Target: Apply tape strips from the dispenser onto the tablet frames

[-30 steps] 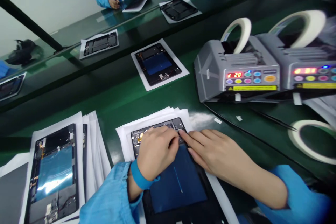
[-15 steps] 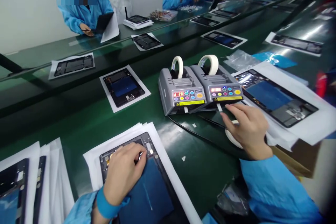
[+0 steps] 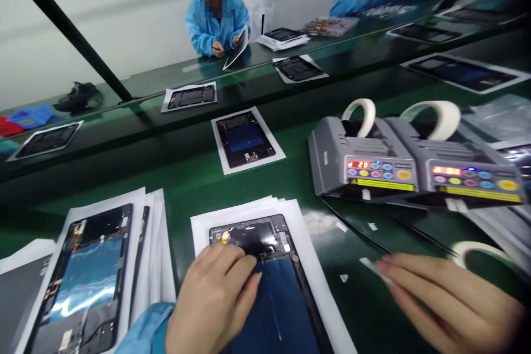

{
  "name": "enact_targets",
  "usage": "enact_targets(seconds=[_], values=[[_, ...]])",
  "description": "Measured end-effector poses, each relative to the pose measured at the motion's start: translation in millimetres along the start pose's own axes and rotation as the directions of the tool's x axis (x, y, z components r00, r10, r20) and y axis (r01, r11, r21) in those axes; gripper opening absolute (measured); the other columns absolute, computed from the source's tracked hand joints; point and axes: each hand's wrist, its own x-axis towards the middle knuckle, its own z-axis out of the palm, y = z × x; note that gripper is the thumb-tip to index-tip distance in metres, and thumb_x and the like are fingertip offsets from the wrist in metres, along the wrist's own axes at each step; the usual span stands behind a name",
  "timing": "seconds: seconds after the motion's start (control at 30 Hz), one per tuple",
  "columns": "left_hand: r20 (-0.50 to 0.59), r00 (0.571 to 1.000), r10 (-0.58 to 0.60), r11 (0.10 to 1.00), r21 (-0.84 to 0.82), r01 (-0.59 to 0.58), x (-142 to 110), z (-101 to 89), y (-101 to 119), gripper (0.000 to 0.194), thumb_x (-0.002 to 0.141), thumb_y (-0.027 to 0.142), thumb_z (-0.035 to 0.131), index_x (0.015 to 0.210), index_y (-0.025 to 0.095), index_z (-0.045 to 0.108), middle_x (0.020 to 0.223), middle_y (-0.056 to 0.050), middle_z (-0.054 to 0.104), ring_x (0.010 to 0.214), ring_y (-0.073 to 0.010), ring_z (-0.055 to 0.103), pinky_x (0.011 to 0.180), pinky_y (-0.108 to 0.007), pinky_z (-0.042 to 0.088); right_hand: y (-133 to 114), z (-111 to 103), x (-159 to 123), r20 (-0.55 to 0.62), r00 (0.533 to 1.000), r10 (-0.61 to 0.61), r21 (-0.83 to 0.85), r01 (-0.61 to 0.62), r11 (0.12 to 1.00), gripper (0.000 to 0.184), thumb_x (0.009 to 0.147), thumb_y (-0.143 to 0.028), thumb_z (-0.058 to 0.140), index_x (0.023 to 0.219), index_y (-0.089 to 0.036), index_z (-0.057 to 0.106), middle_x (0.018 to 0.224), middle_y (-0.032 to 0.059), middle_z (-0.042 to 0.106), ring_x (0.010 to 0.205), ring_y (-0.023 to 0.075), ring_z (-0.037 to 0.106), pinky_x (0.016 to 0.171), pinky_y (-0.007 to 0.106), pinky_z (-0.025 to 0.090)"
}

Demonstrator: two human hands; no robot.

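Note:
My right hand [image 3: 448,301] pinches a short strip of white tape [image 3: 368,265] between thumb and fingers, above the table in front of the tape dispensers. My left hand [image 3: 215,296] is closed, with fingers curled over the upper part of an opened tablet [image 3: 286,304]; what its fingertips hold, if anything, is hidden. The tablet lies on white paper sheets [image 3: 315,265], its blue battery area showing. Two grey tape dispensers [image 3: 357,149] with lit displays stand side by side, and a white tape end [image 3: 365,194] sticks out of the left one.
On the left a stack of papers holds another opened tablet [image 3: 91,271]. A further tablet [image 3: 249,141] on paper lies ahead. A tape roll [image 3: 460,251], black cables [image 3: 352,224] and tape scraps [image 3: 343,278] lie at the right. A person in blue [image 3: 218,27] works across the table.
My right hand has drawn back from the right dispenser with a tape strip in its fingers. My view has swung left. My left hand has stayed at the tablet's upper part.

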Motion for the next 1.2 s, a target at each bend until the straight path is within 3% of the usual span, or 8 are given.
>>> enact_targets(seconds=[0.1,0.2,0.4,0.6,1.2], values=[[-0.014,0.999,-0.042,0.999,0.014,0.042,-22,-9.0,-24,0.016,0.092,0.026,0.052,0.104,0.019,0.060,0.100,-0.008,0.063,0.088,-0.0221,0.060,0.074,-0.037,0.053,-33,12,31,0.156,0.978,-0.142,0.166,0.116,0.979,0.020,0.087,-0.013,0.052,0.100,-0.021,0.066,0.095,0.0035,0.070,0.082,0.0141,0.066,0.072,0.029,0.056],[0.012,0.998,-0.056,0.994,0.090,0.054,-32,-2.2,-44,0.025,0.090,0.030,0.055,0.112,0.019,0.059,0.115,-0.012,0.061,0.103,-0.0270,0.059,0.082,-0.043,0.054,-59,29,67,0.202,0.948,-0.245,0.267,0.187,0.945,0.022,0.091,-0.014,0.045,0.099,-0.019,0.065,0.090,0.0021,0.069,0.078,0.0119,0.065,0.069,0.026,0.054],[0.072,0.997,-0.042,0.992,0.118,0.033,-35,15.0,-48,0.031,0.091,0.032,0.054,0.118,0.018,0.057,0.123,-0.012,0.058,0.113,-0.0300,0.053,0.088,-0.046,0.050,-96,80,113,0.206,0.945,-0.256,0.238,0.205,0.949,0.017,0.091,-0.018,0.049,0.100,-0.016,0.063,0.089,0.0027,0.067,0.067,0.0118,0.063,0.054,0.025,0.048],[0.059,0.996,-0.066,0.994,0.096,0.060,-39,21.3,-44,0.031,0.094,0.034,0.048,0.118,0.017,0.057,0.123,-0.009,0.059,0.115,-0.0288,0.051,0.088,-0.042,0.048,-108,114,121,0.192,0.944,-0.268,0.142,0.243,0.960,0.014,0.089,-0.016,0.053,0.099,-0.014,0.063,0.087,0.0023,0.068,0.066,0.0115,0.063,0.057,0.025,0.044],[0.026,0.997,-0.068,0.993,0.101,0.065,-41,26.5,-44,0.030,0.094,0.033,0.045,0.115,0.015,0.058,0.120,-0.008,0.058,0.115,-0.0264,0.049,0.086,-0.039,0.046,-111,122,122,0.210,0.926,-0.313,0.114,0.295,0.949,0.011,0.090,-0.018,0.055,0.094,-0.016,0.065,0.085,0.0012,0.068,0.072,0.0121,0.062,0.061,0.026,0.043]])
